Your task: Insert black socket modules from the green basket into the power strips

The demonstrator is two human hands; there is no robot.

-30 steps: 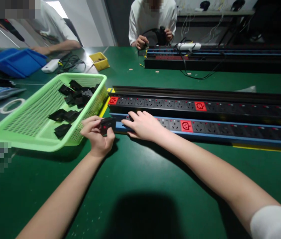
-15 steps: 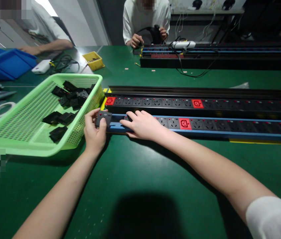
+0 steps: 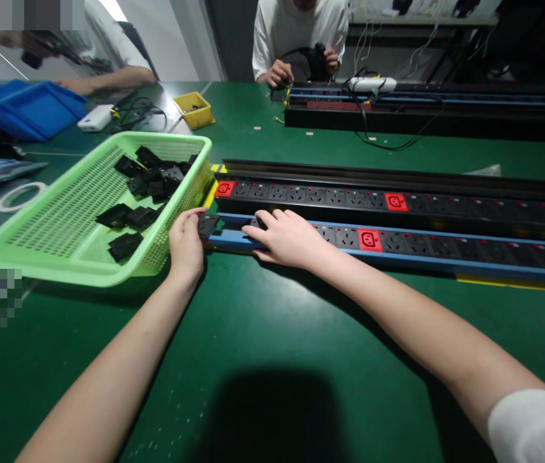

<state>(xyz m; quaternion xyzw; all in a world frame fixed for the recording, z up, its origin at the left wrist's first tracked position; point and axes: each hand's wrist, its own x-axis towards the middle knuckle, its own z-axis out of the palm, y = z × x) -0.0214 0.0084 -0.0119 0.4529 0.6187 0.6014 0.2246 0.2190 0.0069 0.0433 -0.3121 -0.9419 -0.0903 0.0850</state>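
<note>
Your left hand [image 3: 186, 247] grips a socket [image 3: 208, 226] at the left end of the blue rail [image 3: 232, 240], while your right hand [image 3: 292, 240], apart from it, lies over the blue rail, its grip unclear.

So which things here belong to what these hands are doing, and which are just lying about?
Belongs to the job, apparently:
black plastic socket module, held by the left hand
long blue-edged socket strip, under the right hand
light green perforated plastic basket, holding similar black modules

Seemingly just lying about:
white flat ring, perhaps tape
small yellow plastic box
angular blue plastic bin
</note>
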